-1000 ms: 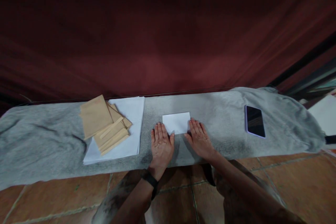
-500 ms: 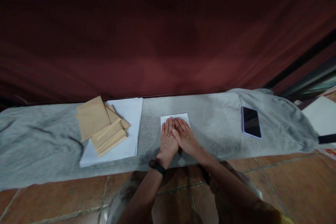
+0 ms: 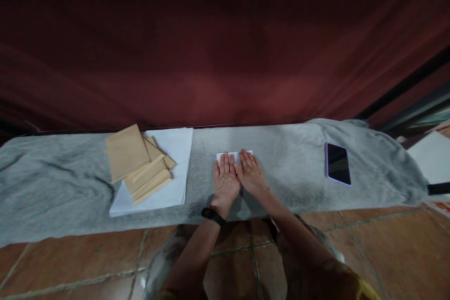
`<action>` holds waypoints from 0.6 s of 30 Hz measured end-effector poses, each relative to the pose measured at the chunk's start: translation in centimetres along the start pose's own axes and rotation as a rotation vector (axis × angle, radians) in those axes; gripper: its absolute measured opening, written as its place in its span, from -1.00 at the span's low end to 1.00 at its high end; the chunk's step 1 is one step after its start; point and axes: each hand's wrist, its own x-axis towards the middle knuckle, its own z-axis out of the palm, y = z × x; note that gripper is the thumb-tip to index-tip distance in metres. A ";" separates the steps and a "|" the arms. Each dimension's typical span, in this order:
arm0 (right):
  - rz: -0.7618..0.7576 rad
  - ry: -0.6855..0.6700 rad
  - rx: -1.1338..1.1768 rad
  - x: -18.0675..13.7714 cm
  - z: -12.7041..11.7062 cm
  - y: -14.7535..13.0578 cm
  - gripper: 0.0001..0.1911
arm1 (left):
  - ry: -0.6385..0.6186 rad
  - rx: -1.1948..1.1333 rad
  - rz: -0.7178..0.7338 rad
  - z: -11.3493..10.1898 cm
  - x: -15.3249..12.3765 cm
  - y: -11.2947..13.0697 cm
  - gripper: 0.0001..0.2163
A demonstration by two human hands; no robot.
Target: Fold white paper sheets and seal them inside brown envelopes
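Observation:
A small white piece of paper [image 3: 234, 156] lies on the grey cloth, mostly covered by my hands. My left hand [image 3: 225, 182] rests flat on its left part, fingers stretched out and pointing away from me. Beside it, my right hand [image 3: 251, 176] presses flat on the right part, its fingers straight too. The two hands meet near the thumbs. Only the paper's far edge shows between and past the fingertips, so I cannot tell whether it is folded. A dark band [image 3: 213, 215] circles my left wrist.
Left of my hands, several brown paper envelopes [image 3: 128, 153] lie on a stack of white sheets [image 3: 176, 150]. A phone with a purple case [image 3: 338, 163] is on the right. The grey cloth [image 3: 284, 159] covers a narrow surface before a dark red curtain [image 3: 225, 65]; floor tiles [image 3: 84, 262] are below.
My hands have spread from overlapping to side by side, the left slightly leftward and the right slightly rightward. Less of the white paper shows beyond the fingers.

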 end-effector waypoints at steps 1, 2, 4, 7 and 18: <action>0.002 0.015 0.003 0.0 0.1 0.1 -0.40 | 0.002 -0.010 -0.002 0.0 0.0 0.0 -0.45; 0.002 0.022 0.000 0.0 0.1 0.1 -0.40 | 0.008 -0.022 -0.003 0.0 0.0 0.1 -0.45; 0.005 0.012 -0.029 -0.1 0.1 0.3 -0.39 | 0.026 -0.045 -0.001 0.0 0.0 0.2 -0.45; 0.006 -0.019 -0.090 -0.1 0.0 0.6 -0.39 | 0.036 -0.050 -0.003 0.2 0.1 0.2 -0.45; -0.013 0.040 -0.115 -0.6 -0.3 2.3 -0.34 | 0.010 0.001 0.000 -0.1 0.1 0.4 -0.44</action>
